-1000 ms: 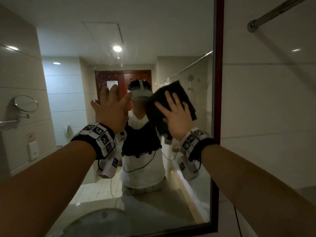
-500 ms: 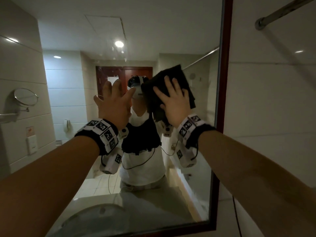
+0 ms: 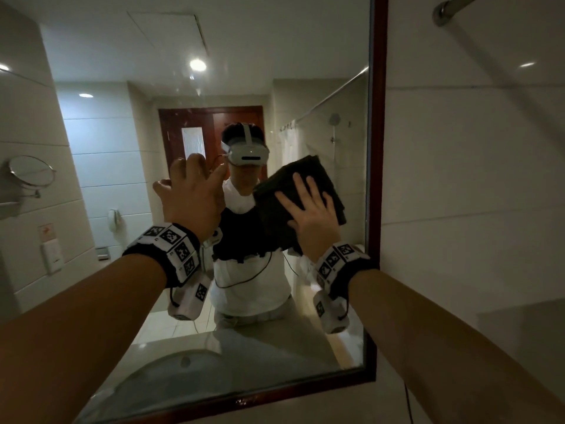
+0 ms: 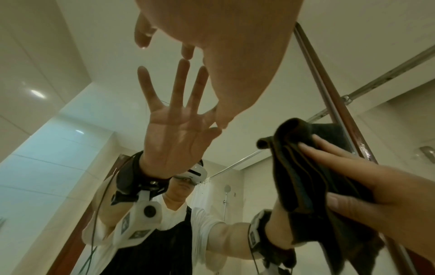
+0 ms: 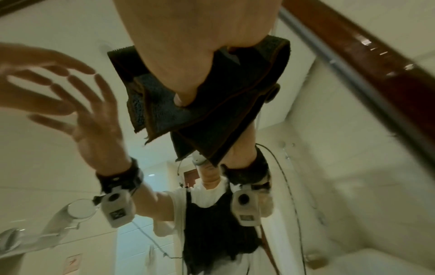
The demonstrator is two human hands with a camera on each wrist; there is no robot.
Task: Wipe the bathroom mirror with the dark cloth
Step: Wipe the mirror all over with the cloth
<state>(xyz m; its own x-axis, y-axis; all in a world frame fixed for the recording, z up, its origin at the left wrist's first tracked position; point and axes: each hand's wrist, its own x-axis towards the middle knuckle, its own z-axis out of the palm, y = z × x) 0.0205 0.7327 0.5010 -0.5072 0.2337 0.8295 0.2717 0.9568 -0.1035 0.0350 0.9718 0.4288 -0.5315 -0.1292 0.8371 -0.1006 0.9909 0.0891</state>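
Dark cloth (image 3: 298, 197) pressed flat under right hand (image 3: 312, 220) on mirror (image 3: 122, 133)

Head view facing mirror (image 3: 214, 87) squarely, close. Wrist views angled steeply upward along glass; all share cloth (image 3: 293, 194).

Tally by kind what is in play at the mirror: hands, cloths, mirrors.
Bare hands: 2, left hand flat on the glass, right hand pressing the cloth
Dark folded cloths: 1
Mirrors: 2, wood-framed wall mirror, small round swivel mirror
Total: 5
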